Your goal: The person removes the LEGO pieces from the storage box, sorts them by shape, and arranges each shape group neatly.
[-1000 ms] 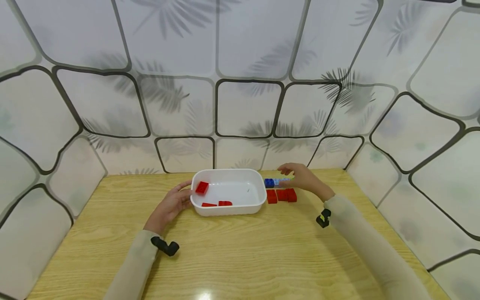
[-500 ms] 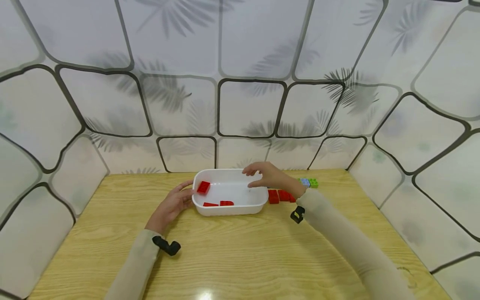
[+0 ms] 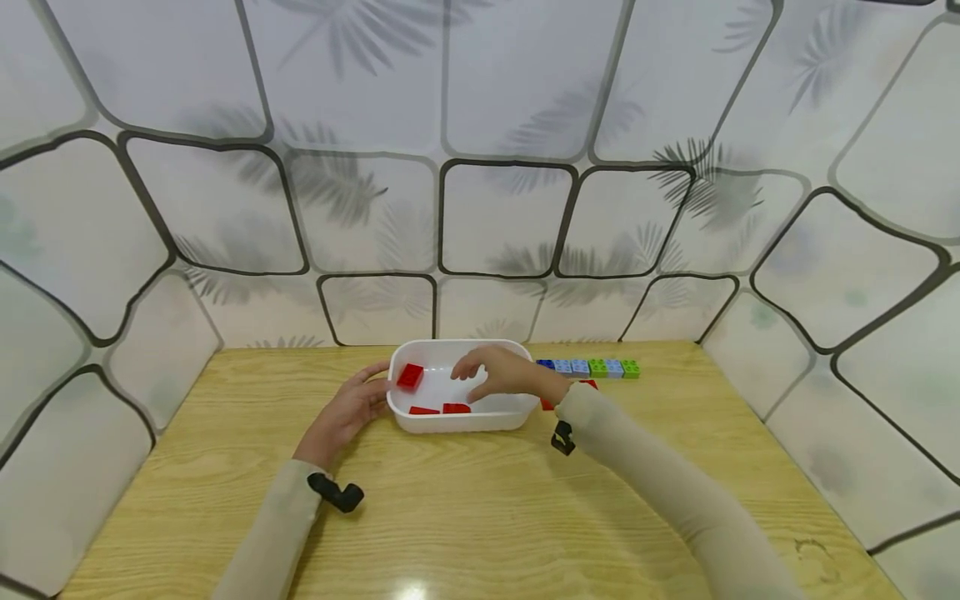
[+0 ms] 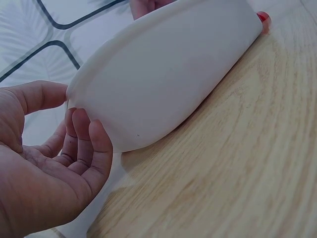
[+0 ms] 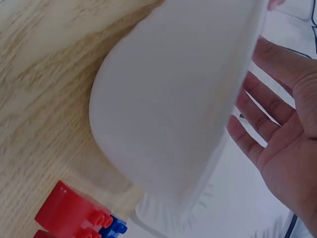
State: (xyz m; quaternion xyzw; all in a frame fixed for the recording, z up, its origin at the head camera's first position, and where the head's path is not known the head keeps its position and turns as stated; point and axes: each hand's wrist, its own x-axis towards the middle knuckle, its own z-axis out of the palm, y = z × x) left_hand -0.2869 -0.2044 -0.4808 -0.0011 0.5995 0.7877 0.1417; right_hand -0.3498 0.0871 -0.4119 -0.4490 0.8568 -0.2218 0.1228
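A white plastic tub point(image 3: 457, 423) stands on the wooden table. My left hand point(image 3: 348, 412) holds its left end; in the left wrist view the thumb is at the rim and the curled fingers lie against the wall. Over the tub's inside hovers my right hand point(image 3: 501, 372), fingers spread and loosely bent, nothing between them. In the tub, a red building brick point(image 3: 410, 377) lies on the left, with two red pieces, one a slim red piece point(image 3: 424, 410) and one a red block point(image 3: 456, 408), partly hidden by the front wall.
To the tub's right runs a row of blue, light blue and green bricks point(image 3: 597, 367). Red bricks point(image 5: 74, 210) sit in front of it, mostly behind my right wrist in the head view. Patterned walls point(image 3: 495, 217) enclose the table's back and sides.
My right hand has moved left from above the brick row to over the middle of the tub, uncovering the row. My left hand stays at the tub's left end.
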